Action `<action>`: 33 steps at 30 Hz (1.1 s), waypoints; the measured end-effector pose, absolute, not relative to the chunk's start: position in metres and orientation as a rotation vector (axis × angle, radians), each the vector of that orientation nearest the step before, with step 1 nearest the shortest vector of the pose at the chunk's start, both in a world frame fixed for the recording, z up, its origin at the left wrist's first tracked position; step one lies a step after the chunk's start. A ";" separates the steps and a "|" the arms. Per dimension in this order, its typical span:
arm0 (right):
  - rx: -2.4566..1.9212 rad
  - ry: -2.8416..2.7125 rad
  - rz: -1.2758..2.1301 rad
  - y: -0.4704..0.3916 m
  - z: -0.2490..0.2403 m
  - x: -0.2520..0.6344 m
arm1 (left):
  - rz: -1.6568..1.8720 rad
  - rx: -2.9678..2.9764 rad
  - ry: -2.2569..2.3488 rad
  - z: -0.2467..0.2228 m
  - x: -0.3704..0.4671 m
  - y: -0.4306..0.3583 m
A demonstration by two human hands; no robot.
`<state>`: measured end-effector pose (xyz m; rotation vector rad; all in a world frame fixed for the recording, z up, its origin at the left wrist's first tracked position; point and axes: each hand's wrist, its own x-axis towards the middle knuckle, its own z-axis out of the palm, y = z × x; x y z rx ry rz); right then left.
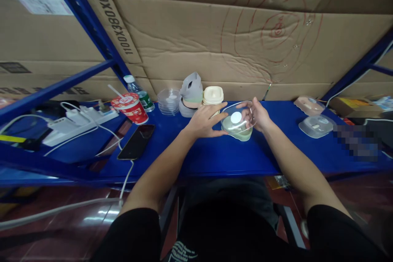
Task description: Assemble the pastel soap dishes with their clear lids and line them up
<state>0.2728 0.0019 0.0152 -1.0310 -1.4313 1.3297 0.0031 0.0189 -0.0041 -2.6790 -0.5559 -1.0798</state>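
Left grip [205,122] and right grip [259,115] clamp opposite edges of a clear round plastic lid [236,117], seemingly steadying it over a pale-green plastic container [244,136].

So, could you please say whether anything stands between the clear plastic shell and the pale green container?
Perhaps the right hand, its fingers visible through the clear plastic shell; nothing else visibly blocks the pale green container.

Two bare arms [167,163] angle forward from black sleeves [132,233] and meet at a clear dish [237,118]. The left hand [203,123], back upward, parts its fingers and thumb at the dish's left rim; its grip is unclear. The right hand [260,117] holds the dish's right side, fingers curled behind it.
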 end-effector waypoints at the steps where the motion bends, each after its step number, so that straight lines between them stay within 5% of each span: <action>1: -1.045 -1.428 1.319 0.001 0.014 0.275 | -1.069 -2.690 -0.556 -0.004 0.003 0.019; 13: -1.078 -1.197 0.933 0.025 -0.004 0.310 | -1.799 -1.632 -1.658 0.007 -0.079 0.064; 22: -1.080 -1.284 0.996 0.025 -0.015 0.300 | -1.713 -1.507 -2.128 -0.009 -0.093 0.088; 27: -1.194 -1.734 0.577 0.018 -0.018 0.303 | -1.723 -1.494 -2.059 -0.015 -0.096 0.092; 33: -1.236 -2.396 0.348 0.005 -0.025 0.294 | -1.725 -1.681 -1.429 -0.013 -0.068 0.072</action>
